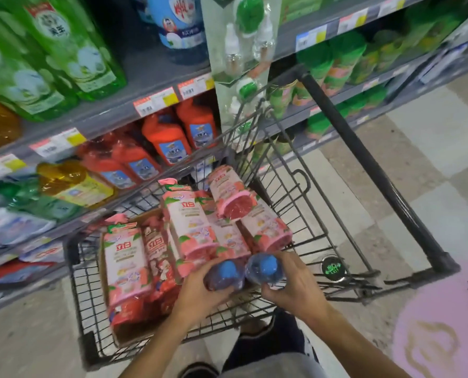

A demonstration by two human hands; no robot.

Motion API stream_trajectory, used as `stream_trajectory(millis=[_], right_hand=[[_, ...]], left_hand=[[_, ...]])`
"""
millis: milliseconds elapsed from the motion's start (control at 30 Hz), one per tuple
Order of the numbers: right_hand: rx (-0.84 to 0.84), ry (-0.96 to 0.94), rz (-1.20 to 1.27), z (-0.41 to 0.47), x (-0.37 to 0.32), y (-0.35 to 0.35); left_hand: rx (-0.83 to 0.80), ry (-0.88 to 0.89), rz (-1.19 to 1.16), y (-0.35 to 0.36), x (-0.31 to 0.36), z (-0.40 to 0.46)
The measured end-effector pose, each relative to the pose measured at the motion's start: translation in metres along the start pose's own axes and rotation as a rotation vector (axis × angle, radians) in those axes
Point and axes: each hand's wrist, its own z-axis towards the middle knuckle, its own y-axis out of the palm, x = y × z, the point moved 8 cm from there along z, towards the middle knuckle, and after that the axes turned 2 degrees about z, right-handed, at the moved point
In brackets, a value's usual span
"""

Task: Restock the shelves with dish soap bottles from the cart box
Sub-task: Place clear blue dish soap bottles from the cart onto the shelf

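Nearest, the left hand is gripping a blue-capped bottle, its fingers curling round the dark body from the left. Just beside it, the right hand is holding a second blue-capped bottle the same way, thumb pressing below the cap and fingers wrapping over the far side. The two bottles are touching side by side, caps facing the camera, over the near end of the wire cart.

Inside the cart, a cardboard box is sitting on the left, with pink dish soap packs lying in it and spilling over the basket beyond the hands; one pack is lying on top of the others, bottom end up. The black cart handle is running diagonally along the right side.

Farther off on the left, grey shelves are carrying orange bottles on the middle level, a yellow bottle beside them, and green bottles on the level above. Green and pink cans are blurring on the shelves past the cart.
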Motion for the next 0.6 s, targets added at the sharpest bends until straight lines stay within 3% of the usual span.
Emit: stream_trajectory(millis=[300, 600], right_hand=[[-0.205, 0.072, 0.476, 0.009, -0.091, 0.040], [-0.278, -0.138, 0.585, -0.015, -0.250, 0.107]], left_hand=[[0.177, -0.016, -0.331, -0.091, -0.018, -0.074], [0.498, 0.161, -0.489, -0.214, -0.038, -0.224]])
